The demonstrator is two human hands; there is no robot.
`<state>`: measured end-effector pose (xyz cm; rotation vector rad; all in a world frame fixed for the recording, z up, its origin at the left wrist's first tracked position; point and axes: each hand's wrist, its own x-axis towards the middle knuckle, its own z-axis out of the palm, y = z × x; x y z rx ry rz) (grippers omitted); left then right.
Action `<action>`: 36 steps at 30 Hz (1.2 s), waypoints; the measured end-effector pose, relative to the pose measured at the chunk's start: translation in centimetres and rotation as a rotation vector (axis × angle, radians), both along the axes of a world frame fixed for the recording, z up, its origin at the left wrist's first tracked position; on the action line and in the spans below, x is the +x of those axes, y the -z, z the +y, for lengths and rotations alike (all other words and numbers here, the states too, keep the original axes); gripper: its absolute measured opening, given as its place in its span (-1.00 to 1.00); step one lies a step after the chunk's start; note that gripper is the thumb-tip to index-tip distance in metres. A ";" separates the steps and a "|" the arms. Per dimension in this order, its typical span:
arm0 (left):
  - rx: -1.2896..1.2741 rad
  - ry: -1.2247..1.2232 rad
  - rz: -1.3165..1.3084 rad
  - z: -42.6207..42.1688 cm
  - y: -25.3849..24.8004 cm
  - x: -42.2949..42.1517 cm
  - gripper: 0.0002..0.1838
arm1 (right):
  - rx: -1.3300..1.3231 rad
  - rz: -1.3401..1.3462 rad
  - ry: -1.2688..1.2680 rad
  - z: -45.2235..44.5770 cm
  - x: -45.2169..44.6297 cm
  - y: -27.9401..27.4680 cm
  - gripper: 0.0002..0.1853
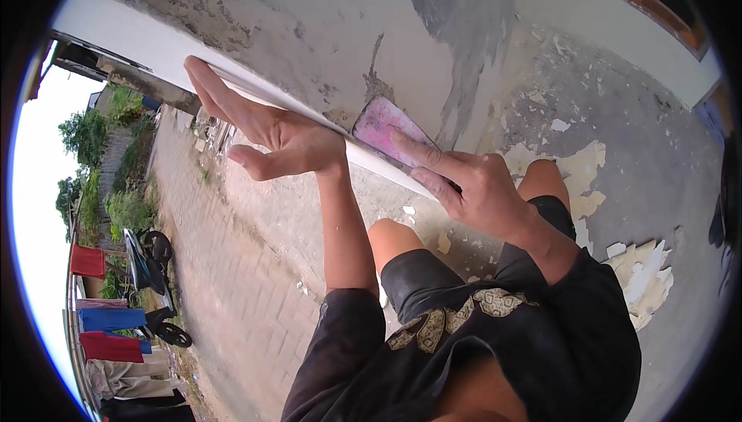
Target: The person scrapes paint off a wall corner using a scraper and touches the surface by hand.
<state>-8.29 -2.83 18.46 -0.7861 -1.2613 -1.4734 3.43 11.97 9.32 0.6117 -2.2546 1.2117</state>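
A flat pink pad (386, 127) with worn, smudged patches lies against the grey wall (309, 43), close to its corner edge. My right hand (468, 182) grips the pad's near end, with fingers laid over its pink face. Along the white side face of the wall (154, 28), my left hand (274, 132) is spread, fingers stretched out and thumb apart, holding nothing. Its wrist is beside the corner edge. Dark smears and rough spots mark the wall above the pad.
Peeled paint flakes (641, 275) lie on the grey floor at the right. A brown-framed opening (665, 5) is at the upper right. Outside at the left are a paved yard (232, 244), a motorbike (153, 263) and hanging laundry (112, 319).
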 end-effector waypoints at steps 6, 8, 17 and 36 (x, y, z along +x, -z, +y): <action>0.041 0.075 0.027 0.0 0.0 -0.2 -0.02 | -0.107 0.053 -0.017 -0.9 -0.3 0.0 -0.50; 0.040 0.071 0.011 0.0 0.3 0.0 -0.02 | -0.104 0.040 -0.021 -0.8 -0.2 -0.1 -0.50; 0.076 0.161 0.014 -0.1 0.6 -0.2 -0.02 | -0.070 -0.042 -0.039 -0.1 0.7 0.4 -0.50; -0.015 -0.006 -0.004 -0.7 0.2 0.2 -0.02 | -0.080 0.011 -0.049 -0.5 0.1 2.1 -0.47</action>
